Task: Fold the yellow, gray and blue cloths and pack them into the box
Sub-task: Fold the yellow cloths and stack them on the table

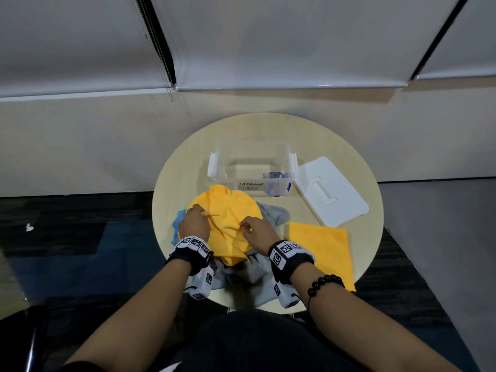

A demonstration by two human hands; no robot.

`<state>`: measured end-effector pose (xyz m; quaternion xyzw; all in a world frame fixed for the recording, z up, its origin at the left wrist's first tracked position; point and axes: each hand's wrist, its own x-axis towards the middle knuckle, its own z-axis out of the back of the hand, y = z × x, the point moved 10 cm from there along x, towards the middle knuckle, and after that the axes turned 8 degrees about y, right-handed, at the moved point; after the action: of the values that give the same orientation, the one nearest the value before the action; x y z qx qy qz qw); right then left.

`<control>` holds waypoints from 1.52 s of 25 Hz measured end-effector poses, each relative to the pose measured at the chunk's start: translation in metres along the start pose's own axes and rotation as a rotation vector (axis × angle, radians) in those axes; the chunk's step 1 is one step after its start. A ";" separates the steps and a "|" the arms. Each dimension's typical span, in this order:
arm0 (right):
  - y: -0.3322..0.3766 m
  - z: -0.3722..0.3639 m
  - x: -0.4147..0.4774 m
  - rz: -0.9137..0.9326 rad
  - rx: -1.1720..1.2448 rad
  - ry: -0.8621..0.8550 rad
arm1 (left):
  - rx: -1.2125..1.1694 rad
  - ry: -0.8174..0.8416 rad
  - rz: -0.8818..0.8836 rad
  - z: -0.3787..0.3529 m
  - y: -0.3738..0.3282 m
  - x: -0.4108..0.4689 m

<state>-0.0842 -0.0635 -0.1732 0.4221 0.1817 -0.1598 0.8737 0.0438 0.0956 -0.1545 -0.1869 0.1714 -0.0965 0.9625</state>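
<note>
Pinching the crumpled yellow cloth (228, 210) beneath them: left hand (193, 223) and right hand (259, 232)

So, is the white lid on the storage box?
No, the white lid lies on the table beside the open storage box.

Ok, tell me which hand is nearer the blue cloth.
Left. The left hand sits at the edge of the blue cloth; the right hand is farther off, across the crumpled yellow cloth both pinch.
</note>
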 end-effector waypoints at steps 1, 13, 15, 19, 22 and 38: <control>0.003 -0.002 0.000 -0.001 -0.002 0.006 | -0.048 -0.026 0.026 0.005 0.003 -0.001; 0.014 0.024 -0.003 -0.070 0.074 -0.088 | -0.555 -0.321 -0.334 0.146 -0.065 -0.021; 0.014 0.029 -0.004 -0.060 0.107 -0.100 | -0.589 -0.405 -0.366 0.177 -0.073 -0.022; 0.007 0.039 -0.009 -0.078 0.042 -0.146 | -0.693 -0.490 -0.431 0.215 -0.088 -0.025; -0.007 0.064 -0.012 -0.140 -0.021 -0.247 | -0.673 -0.463 -0.400 0.206 -0.089 -0.018; 0.025 0.071 -0.015 0.035 1.121 0.046 | -0.345 0.030 -0.505 0.036 -0.123 -0.035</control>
<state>-0.0735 -0.1032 -0.1087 0.8281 0.0810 -0.2080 0.5142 0.0096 0.0043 -0.0646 -0.3828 0.1475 -0.3047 0.8595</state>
